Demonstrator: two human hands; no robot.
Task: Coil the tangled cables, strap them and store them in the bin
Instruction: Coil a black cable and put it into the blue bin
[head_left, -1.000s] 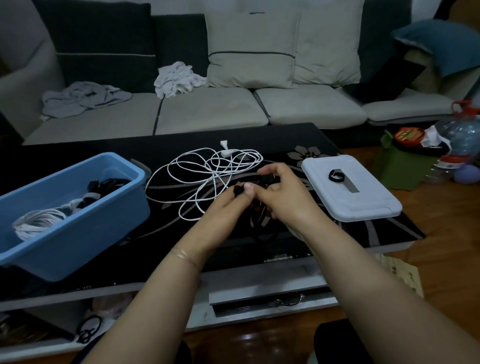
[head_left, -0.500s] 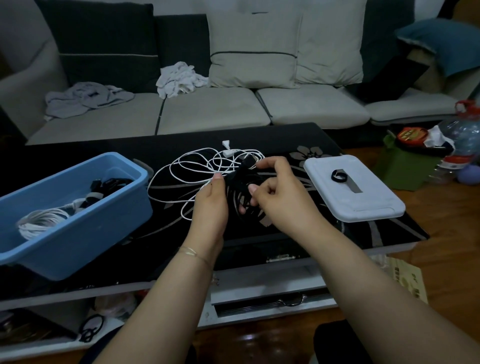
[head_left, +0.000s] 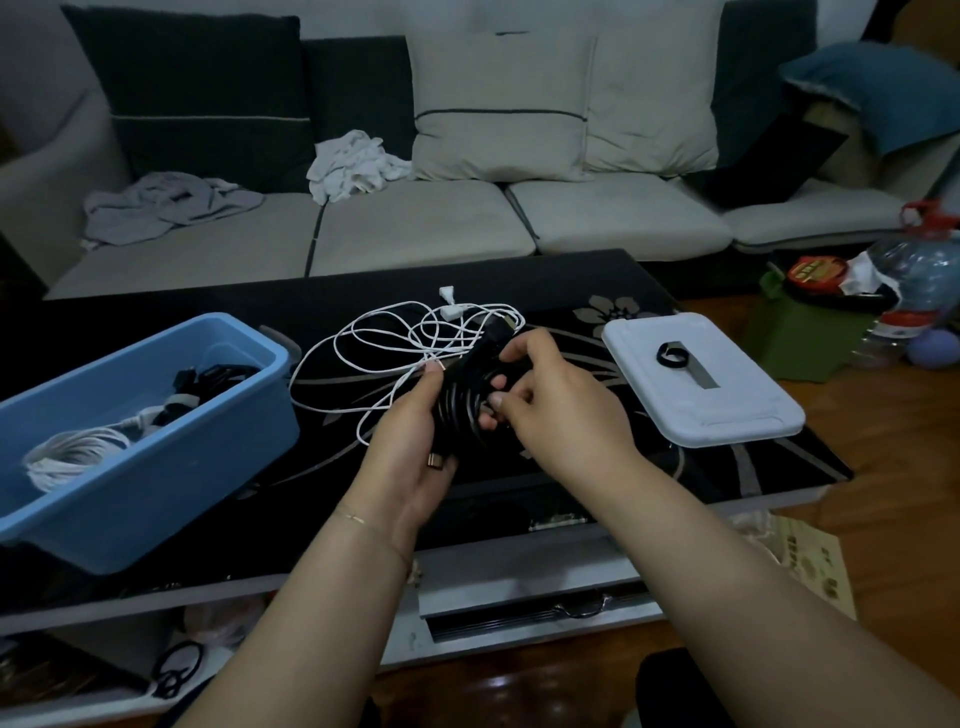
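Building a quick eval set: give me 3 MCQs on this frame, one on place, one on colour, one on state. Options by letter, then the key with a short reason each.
1. Where does the small black strap loop lie?
A. on the white lid
B. in the bin
C. on the sofa

2. What colour is the bin?
A. green
B. blue
C. white

3. What state is the white cable on the table in?
A. coiled and strapped
B. loose and tangled
C. held in both hands

Key:
1. A, the loop sits on top of the white lid, right of the hands.
2. B, its walls are plainly blue.
3. B, it sprawls in loose loops on the black tabletop; the left hand and right hand hold a black cable coil instead.
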